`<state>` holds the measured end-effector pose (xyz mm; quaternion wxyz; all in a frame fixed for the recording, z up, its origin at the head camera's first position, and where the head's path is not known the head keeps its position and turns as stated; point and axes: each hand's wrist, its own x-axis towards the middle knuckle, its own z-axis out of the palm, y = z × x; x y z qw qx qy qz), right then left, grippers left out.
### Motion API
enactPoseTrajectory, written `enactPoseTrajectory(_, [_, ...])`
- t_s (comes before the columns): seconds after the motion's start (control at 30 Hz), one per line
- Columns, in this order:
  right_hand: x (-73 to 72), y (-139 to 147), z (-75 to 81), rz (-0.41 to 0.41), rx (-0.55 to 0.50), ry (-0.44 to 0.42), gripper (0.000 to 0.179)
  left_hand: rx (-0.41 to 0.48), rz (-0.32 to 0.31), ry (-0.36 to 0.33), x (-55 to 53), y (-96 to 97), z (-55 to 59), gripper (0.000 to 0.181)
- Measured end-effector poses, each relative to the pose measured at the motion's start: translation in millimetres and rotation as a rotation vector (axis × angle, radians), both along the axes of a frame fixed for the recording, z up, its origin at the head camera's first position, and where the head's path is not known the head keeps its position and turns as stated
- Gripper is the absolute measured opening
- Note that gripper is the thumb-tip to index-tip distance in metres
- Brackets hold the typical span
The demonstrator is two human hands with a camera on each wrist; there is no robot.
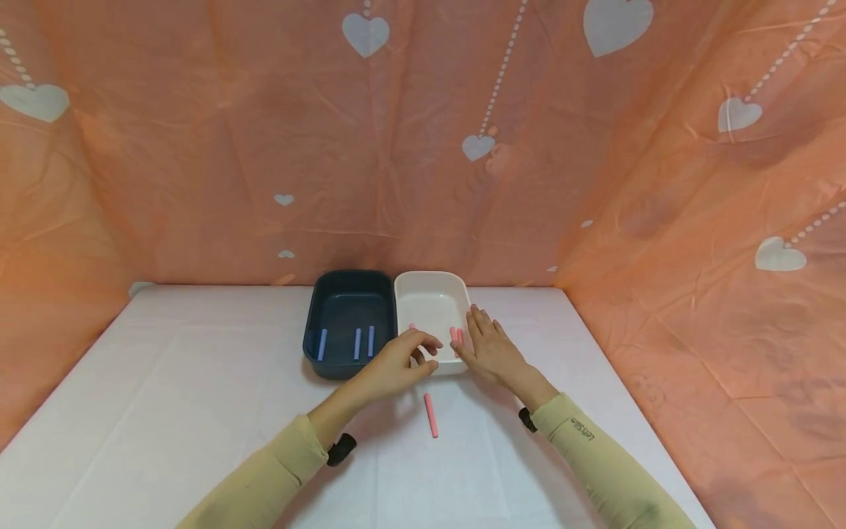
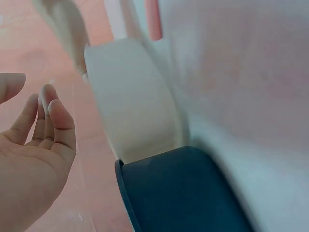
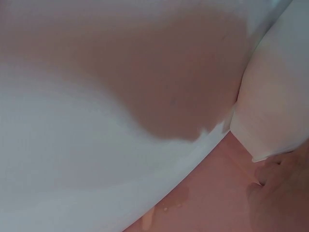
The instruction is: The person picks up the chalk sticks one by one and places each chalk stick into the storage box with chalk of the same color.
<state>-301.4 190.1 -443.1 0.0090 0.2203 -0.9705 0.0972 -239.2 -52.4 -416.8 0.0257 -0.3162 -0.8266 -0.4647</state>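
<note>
With the left hand [image 1: 396, 364] loosely curled and empty over the white tray [image 1: 432, 288] and the right hand [image 1: 485, 349] spread flat on its rim, a nudge may shift the tray, leaving the pink stick [image 1: 431, 415] on the desk [image 1: 198, 411].

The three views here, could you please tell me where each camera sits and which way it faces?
Head: above the table, looking forward and down at the dark tray, white tray, a loose pink stick; both hands, left hand, right hand, and sleeves show.
Left wrist: beside the left hand, low, facing the trays' outer walls; the open palm shows.
Right wrist: low by the white tray's wall; a blurred bit of the hand shows.
Shared: all three show the white tray.
</note>
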Motion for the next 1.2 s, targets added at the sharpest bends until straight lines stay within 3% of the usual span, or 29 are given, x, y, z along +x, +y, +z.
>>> enactPoseTrajectory(0.27, [2.4,-2,2.8,0.001,-0.001,-0.018,0.082,-0.085,-0.044,0.019,14.4,0.1,-14.6,0.027])
enactPoseTrajectory(0.6, [3.7,-2,4.4,0.006,0.009,0.001,0.081,-0.302,-0.065,0.005,21.7,-0.3,-29.3,0.027])
enactPoseTrajectory(0.9, [2.4,-1,2.6,0.012,0.002,0.003,0.082,-0.5,0.006,0.08,25.9,4.8,-35.8,0.031])
enactPoseTrajectory(1.2, [1.1,-1,1.0,0.005,0.016,0.0,0.082,-0.621,0.054,0.081,29.1,9.9,-39.9,0.039])
